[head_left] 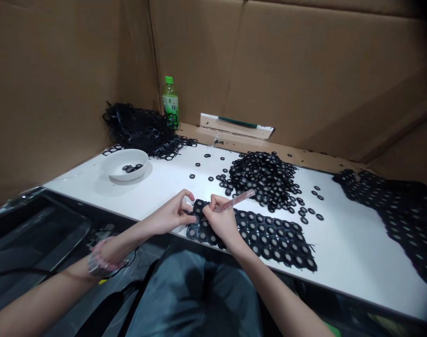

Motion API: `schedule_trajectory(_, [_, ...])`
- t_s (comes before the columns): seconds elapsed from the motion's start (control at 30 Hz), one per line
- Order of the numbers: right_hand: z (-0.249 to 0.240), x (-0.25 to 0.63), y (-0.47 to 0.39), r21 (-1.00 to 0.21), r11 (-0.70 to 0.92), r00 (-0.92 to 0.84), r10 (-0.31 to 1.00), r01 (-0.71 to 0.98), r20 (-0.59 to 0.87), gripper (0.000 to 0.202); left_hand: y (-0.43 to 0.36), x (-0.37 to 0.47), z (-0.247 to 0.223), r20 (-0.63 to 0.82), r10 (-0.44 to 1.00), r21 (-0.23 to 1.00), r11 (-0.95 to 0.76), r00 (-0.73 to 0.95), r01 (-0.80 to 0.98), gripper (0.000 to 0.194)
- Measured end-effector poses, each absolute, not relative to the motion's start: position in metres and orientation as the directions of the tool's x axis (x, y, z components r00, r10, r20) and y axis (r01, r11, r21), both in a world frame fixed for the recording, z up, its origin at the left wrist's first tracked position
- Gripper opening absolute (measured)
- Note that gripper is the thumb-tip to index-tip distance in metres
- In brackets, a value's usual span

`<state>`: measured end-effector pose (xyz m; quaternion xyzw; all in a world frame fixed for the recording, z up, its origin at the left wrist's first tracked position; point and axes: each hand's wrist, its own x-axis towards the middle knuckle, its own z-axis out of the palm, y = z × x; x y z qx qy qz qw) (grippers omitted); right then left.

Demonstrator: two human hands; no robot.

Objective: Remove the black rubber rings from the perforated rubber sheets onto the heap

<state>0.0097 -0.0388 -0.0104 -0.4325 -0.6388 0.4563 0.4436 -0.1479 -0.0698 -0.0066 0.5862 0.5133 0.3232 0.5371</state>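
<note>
My right hand (222, 220) is closed around a slim, pen-like tool with a pinkish translucent handle (239, 199) and red lettering. The tool's tip points down at the left end of a black sheet of joined rings (272, 236) with pale centres; my fingers hide most of the tip. At that same end is my left hand (176, 213), thumb and index finger apart and curved. Its thumb touches the sheet's left edge near a ring. The sheet lies flat along the front edge of the white table (357, 252).
Behind the sheet is a heap of loose black rings (262, 175), with several scattered around it. A white bowl (113, 164) holds a few. Black webbing scraps (139, 126) and a green-capped bottle (169, 100) stand back left. More sheets (399, 206) lie right. Cardboard walls (286, 70) enclose the table.
</note>
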Motion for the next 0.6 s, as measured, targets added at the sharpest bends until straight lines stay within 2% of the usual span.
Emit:
schedule_trajectory(0.17, [-0.01,0.008,-0.04,-0.958,0.23,-0.246,0.952,0.171,0.184,0.024,-0.071,-0.147,-0.007,-0.155,0.953,0.97,0.098,0.259,0.22,0.037])
schedule_trajectory(0.4, [-0.012,0.005,-0.043,-0.908,0.356,-0.372,0.891,0.221,0.259,0.022,-0.07,-0.145,-0.009,-0.17,0.964,0.984,0.155,0.206,0.087,0.044])
schedule_trajectory(0.5, [-0.01,0.007,-0.04,-0.944,0.281,-0.301,0.928,0.173,0.221,0.024,-0.072,-0.146,-0.004,-0.161,0.959,0.98,0.128,0.233,0.152,0.039])
schedule_trajectory(0.6, [-0.011,0.01,-0.035,-0.988,0.144,-0.22,0.967,0.061,0.128,0.024,-0.079,-0.148,0.004,-0.152,0.954,0.943,0.061,0.26,0.328,0.03])
